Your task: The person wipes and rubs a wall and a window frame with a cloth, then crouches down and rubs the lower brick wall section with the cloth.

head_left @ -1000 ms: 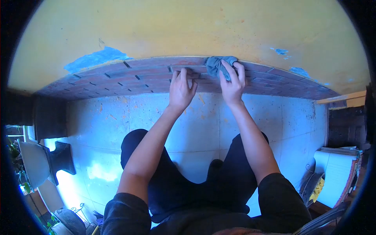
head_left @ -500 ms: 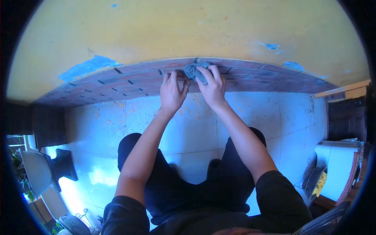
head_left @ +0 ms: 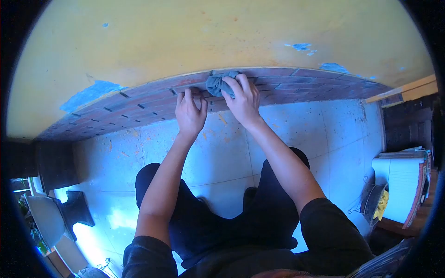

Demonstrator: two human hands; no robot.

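My right hand point(head_left: 243, 103) grips a crumpled grey-green cloth point(head_left: 217, 85) and presses it on the upper rows of the reddish brick strip point(head_left: 287, 85) low on the wall. Just left of the cloth is my left hand point(head_left: 190, 115). Its fingers are bent with the tips at the bricks, and the thumb stands apart from them; I see nothing in its grasp. Dark gaps show between several bricks left of the hands.
Above the bricks, the yellow wall point(head_left: 185, 37) has peeled patches point(head_left: 95, 94). Orange crumbs lie on the tiled floor point(head_left: 208, 162). Dark furniture point(head_left: 55, 164) and a stool-like stand point(head_left: 76, 213) are at left. At right, a white-topped piece point(head_left: 401, 180) stands beside a yellow item point(head_left: 381, 205).
The view has turned slightly, so the wall and both hands appear further left. The cloth stays in my right hand against the bricks, and the hands keep nearly the same pose.
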